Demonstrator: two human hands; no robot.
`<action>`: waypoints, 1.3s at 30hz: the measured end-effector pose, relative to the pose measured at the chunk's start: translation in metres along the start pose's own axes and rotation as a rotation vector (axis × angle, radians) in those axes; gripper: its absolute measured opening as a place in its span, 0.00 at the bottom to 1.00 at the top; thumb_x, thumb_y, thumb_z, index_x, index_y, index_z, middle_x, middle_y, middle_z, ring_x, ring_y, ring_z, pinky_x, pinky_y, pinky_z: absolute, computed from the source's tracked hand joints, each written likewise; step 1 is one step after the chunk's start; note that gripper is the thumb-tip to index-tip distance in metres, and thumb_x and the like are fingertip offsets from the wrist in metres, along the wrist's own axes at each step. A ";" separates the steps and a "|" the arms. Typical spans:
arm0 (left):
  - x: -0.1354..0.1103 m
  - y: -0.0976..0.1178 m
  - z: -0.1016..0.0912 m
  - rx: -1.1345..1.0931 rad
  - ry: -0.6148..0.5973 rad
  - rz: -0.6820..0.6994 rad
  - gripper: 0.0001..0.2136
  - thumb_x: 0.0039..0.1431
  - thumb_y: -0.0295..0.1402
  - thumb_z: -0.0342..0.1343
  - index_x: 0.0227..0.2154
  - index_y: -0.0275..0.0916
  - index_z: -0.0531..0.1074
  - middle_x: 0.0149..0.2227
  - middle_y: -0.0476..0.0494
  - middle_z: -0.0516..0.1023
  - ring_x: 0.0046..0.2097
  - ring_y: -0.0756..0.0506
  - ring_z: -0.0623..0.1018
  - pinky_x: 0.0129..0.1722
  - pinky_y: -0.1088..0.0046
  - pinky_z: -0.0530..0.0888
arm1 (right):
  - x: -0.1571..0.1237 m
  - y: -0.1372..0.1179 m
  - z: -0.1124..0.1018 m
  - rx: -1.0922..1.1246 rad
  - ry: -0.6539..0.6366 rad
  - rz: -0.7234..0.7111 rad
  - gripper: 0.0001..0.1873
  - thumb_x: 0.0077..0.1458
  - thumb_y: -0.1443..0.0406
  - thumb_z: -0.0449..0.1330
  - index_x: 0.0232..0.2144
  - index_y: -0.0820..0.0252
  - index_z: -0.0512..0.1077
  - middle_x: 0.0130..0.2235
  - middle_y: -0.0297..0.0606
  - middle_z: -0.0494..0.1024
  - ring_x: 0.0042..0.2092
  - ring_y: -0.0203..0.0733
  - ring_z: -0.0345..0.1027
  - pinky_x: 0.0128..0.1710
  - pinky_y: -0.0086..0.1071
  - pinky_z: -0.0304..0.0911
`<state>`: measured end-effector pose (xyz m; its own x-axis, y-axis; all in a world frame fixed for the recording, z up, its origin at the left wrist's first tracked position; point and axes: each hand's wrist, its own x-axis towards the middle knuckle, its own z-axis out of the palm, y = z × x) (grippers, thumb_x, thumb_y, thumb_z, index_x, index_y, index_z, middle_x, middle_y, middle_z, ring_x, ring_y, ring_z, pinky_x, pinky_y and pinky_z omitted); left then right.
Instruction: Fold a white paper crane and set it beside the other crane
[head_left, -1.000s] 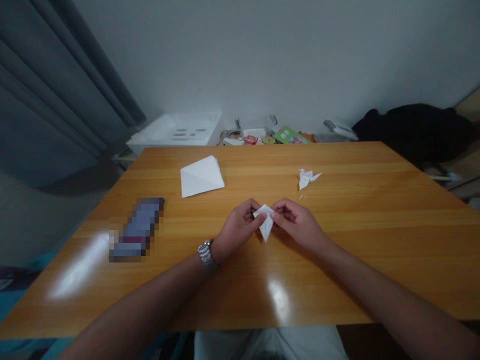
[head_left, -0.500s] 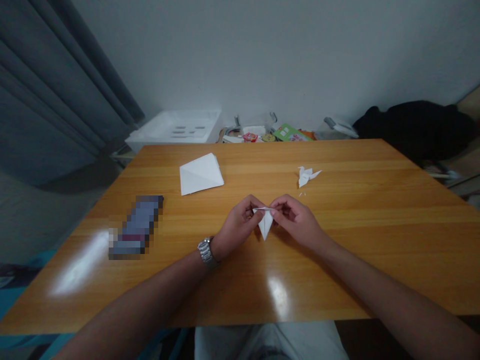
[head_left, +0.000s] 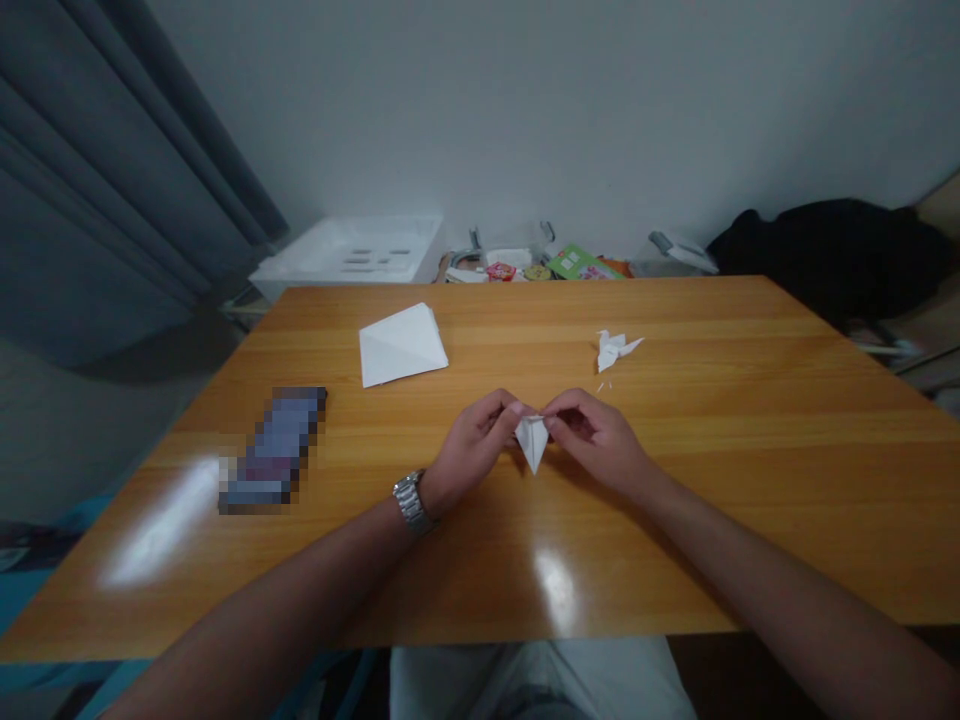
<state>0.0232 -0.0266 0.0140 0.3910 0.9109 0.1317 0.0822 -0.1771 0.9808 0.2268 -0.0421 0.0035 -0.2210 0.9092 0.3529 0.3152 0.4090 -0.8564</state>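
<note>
Between my two hands is a small piece of folded white paper (head_left: 533, 445), its narrow point hanging toward me and a crease running down its middle. My left hand (head_left: 480, 435), with a metal watch (head_left: 412, 502) on the wrist, pinches the upper left corner, thumb along the top edge. The upper right corner sits between the thumb and fingers of my right hand (head_left: 592, 435). Fingers hide the back of the paper. Beyond my right hand, a folded paper crane (head_left: 616, 350) rests on the table, with tiny paper scraps (head_left: 604, 386) beside it.
A stack of white paper sheets (head_left: 403, 346) lies at the back left of the wooden table (head_left: 720, 400). Nearer on the left is a blurred-out phone (head_left: 277, 450). Past the far edge stand a white tray (head_left: 360, 250), small packets, a green booklet (head_left: 583, 264) and a black cloth heap (head_left: 825, 255).
My left thumb has shifted up to the paper's top edge, and the front flap's shape looks a little shorter and wider. Both hands stay in nearly the same place.
</note>
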 end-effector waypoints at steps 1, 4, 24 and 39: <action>0.001 -0.001 0.000 0.001 0.003 0.000 0.17 0.67 0.47 0.52 0.35 0.36 0.71 0.36 0.43 0.79 0.37 0.48 0.79 0.36 0.74 0.76 | 0.000 0.000 -0.001 0.006 -0.001 -0.002 0.06 0.63 0.59 0.59 0.38 0.54 0.73 0.36 0.37 0.77 0.37 0.42 0.72 0.39 0.36 0.69; 0.003 -0.005 0.002 -0.018 -0.010 0.017 0.15 0.66 0.46 0.55 0.38 0.36 0.72 0.36 0.42 0.78 0.37 0.48 0.78 0.36 0.74 0.76 | 0.000 0.002 -0.001 0.053 -0.008 -0.019 0.06 0.64 0.61 0.58 0.40 0.54 0.74 0.38 0.37 0.78 0.39 0.42 0.73 0.41 0.36 0.69; 0.004 -0.019 0.003 -0.025 0.016 0.075 0.08 0.63 0.35 0.58 0.41 0.38 0.68 0.39 0.45 0.76 0.39 0.50 0.78 0.38 0.76 0.75 | 0.002 0.003 0.004 0.049 0.039 0.023 0.07 0.63 0.59 0.61 0.39 0.55 0.73 0.36 0.36 0.76 0.37 0.40 0.70 0.39 0.34 0.67; 0.002 -0.008 0.001 -0.033 0.024 0.057 0.10 0.65 0.40 0.57 0.36 0.37 0.69 0.36 0.45 0.78 0.37 0.49 0.79 0.37 0.74 0.75 | 0.002 0.003 0.002 0.100 0.010 0.058 0.08 0.62 0.58 0.62 0.39 0.56 0.74 0.36 0.36 0.75 0.37 0.39 0.70 0.38 0.33 0.65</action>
<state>0.0248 -0.0235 0.0064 0.3719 0.9086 0.1903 0.0303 -0.2167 0.9758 0.2255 -0.0391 0.0005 -0.1957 0.9319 0.3054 0.2337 0.3468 -0.9084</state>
